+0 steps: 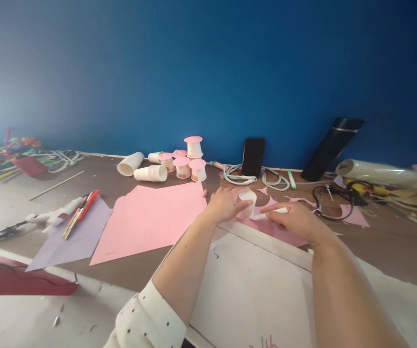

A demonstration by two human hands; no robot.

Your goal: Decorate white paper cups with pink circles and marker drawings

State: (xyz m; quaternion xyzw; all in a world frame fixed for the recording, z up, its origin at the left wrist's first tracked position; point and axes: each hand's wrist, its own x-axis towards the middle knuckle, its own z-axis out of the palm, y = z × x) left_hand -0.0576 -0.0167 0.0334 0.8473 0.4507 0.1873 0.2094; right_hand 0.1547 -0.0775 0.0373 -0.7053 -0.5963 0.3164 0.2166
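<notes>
My left hand is wrapped round the left side of a white paper cup, which stands upside down on pink paper. In my right hand is a white pen, pinched just right of the cup, its tip low near the cup's base. A white board lies under my forearms. Behind and to the left stand several small cups with pink paper discs on top, one of them raised on the others.
A large pink sheet, a red cutter on purple paper and a glue gun lie left. Stacked cups, a phone, cables and a leaning black bottle line the wall.
</notes>
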